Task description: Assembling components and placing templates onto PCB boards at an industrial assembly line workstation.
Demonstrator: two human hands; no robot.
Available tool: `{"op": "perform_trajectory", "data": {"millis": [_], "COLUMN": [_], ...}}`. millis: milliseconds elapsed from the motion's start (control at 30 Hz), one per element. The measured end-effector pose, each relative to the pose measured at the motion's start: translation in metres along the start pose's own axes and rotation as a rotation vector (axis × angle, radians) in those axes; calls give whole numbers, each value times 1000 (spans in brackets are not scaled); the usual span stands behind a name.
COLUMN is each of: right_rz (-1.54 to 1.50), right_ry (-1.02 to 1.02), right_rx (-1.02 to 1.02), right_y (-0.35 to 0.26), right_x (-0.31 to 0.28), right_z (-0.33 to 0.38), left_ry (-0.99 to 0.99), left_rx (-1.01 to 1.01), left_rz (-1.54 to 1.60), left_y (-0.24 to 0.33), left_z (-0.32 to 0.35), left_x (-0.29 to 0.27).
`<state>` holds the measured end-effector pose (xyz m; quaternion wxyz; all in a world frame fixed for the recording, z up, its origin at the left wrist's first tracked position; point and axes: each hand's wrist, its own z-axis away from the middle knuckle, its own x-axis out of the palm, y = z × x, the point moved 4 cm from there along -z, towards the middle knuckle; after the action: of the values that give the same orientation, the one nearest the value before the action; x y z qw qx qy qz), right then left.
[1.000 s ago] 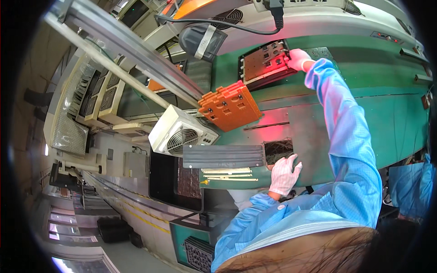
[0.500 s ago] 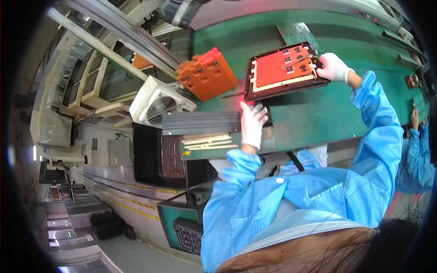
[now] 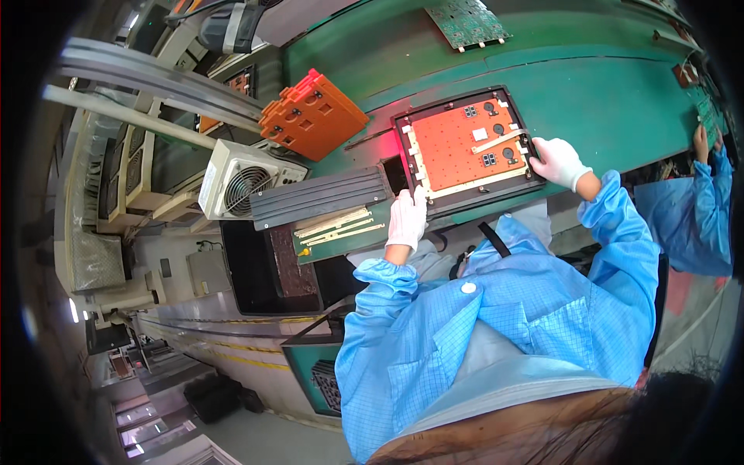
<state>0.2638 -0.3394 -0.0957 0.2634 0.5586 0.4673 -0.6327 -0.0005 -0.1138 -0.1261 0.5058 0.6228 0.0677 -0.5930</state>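
Observation:
A black fixture frame [image 3: 487, 191] lies on the green bench in front of me, with an orange panel [image 3: 446, 151] set inside it. Black round parts, small dark square parts and a pale strip [image 3: 496, 141] show on the panel. My right hand [image 3: 561, 163], in a white glove, grips the frame's right edge, its thumb over the rim. At the near left corner of the frame is my gloved left hand [image 3: 408, 220], fingers closed against the rim. The undersides of both grips are hidden.
Left of the frame stand a tilted orange panel [image 3: 316, 120], a white fan unit [image 3: 252, 184], a ridged black block [image 3: 319, 198] and cream strips [image 3: 335, 223]. A green circuit board [image 3: 467, 23] lies at the back. At far right, a co-worker's hands [image 3: 703, 143] hold another board.
The frame has come nearer to me and lies more squarely. My left hand, open and apart from it before, now holds its near left corner. My right hand keeps the right edge.

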Motion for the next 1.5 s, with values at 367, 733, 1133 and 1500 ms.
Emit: {"op": "perform_trajectory", "data": {"millis": [367, 733, 1133, 1500], "right_rz": [188, 355, 150, 272], "right_ry": [38, 144, 55, 35], "right_rx": [-1067, -602, -249, -493], "right_y": [-94, -17, 13, 26], "right_x": [11, -38, -20, -5], "right_z": [-80, -174, -135, -153], "left_ry": [174, 175, 343, 318], "left_rx": [248, 744, 807, 630], "left_rz": [-410, -237, -342, -552], "left_y": [49, 110, 57, 86], "left_z": [-6, -36, -146, -151], "left_x": [-46, -3, -40, -41]}}
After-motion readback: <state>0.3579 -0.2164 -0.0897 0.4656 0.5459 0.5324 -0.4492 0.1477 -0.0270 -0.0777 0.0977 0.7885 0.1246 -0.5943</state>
